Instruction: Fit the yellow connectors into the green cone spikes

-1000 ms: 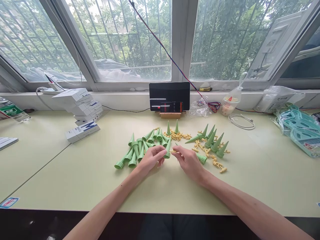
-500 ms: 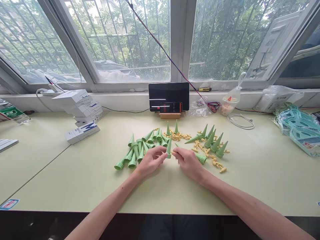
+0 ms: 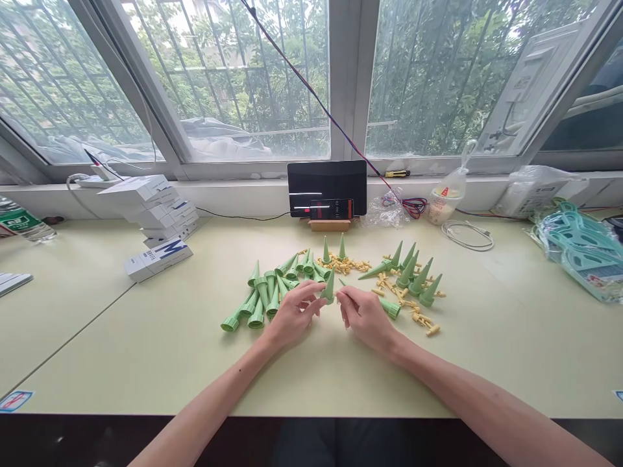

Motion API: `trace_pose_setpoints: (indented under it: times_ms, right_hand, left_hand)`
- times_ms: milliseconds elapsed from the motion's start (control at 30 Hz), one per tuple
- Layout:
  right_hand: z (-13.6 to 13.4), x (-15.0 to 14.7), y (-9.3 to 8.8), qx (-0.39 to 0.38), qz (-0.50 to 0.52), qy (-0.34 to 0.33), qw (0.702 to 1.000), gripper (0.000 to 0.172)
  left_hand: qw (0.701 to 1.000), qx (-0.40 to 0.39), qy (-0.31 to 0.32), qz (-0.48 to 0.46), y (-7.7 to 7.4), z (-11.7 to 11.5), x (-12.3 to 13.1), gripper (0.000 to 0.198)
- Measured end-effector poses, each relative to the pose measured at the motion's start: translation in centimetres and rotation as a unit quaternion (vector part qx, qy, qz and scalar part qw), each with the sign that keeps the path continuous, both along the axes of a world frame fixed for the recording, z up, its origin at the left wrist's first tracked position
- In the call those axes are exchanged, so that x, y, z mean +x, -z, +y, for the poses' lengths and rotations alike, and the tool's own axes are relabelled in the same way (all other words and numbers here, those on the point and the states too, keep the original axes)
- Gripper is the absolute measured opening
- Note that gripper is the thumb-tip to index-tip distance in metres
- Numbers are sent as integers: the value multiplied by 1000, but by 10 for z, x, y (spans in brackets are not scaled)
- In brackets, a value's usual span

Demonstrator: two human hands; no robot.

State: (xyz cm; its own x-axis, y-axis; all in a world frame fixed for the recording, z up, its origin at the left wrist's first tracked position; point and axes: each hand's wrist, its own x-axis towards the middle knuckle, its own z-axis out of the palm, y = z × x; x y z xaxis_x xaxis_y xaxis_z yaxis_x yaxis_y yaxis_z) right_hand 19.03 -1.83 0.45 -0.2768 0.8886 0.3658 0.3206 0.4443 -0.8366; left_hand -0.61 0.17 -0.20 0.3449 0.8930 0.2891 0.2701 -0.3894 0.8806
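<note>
My left hand (image 3: 294, 312) pinches a green plastic cone-shaped spike (image 3: 329, 287) between thumb and fingers, its tip pointing up and leaning slightly right. Just right of it, my right hand (image 3: 364, 314) is closed in a pinch; whatever its fingertips hold is too small to make out. A pile of green spikes (image 3: 263, 290) lies beside my left hand, some with open ribbed ends facing me. Another green spike (image 3: 390, 308) lies partly behind my right hand. Small yellow T-shaped pieces (image 3: 425, 321) are scattered to the right, and more yellow pieces (image 3: 346, 265) lie beyond my hands.
Several green spikes (image 3: 418, 280) stand at the right. Behind are a tablet (image 3: 327, 181) with a phone (image 3: 335, 209) before it, and a bagged cup (image 3: 444, 202). White boxes (image 3: 158, 259) are at left, packaged turquoise items (image 3: 579, 246) at far right.
The spike in my left hand has tilted a little to the right. A small gap now shows between it and my right fingertips, where a yellowish bit showed before.
</note>
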Motion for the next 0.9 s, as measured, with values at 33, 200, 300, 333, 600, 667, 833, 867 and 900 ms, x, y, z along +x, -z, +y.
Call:
trace_pose_setpoints:
  times_ms: [33,200,300,333,600,667,833,867,900]
  right_hand:
    - [0,0,1,4,-1,1,1000,32]
    - [3,1,5,47,-19,10,999,30]
    - [4,2,7,69,-28,19,997,29]
    - [4,2,8,74,-30,20,997,29]
    - [4,1,6,106,-51,5,993,28]
    - [3,1,6,115,-55,1,992,27]
    - [3,0,8,134,-78,-4,988,25]
    - [3,0,8,135,-82,-4,987,25]
    - [3,0,9,136,-86,-4,987,26]
  left_hand:
    - [1000,-3,-6,0,0,0,1,30]
    - [998,-60,-13,-9,-8,-2,3,38]
    - [995,-91,-23,-24,-13,-3,3,37]
    - [994,-99,-25,-28,-14,-3,3,37]
    - [967,-226,3,-117,-18,0,5,50]
    - [959,-253,13,-130,-18,1,5,52]
    - [953,-277,54,-113,-17,1,4,49]
    - [952,-277,60,-113,-17,1,4,48]
    - [952,-275,66,-114,-16,1,3,47]
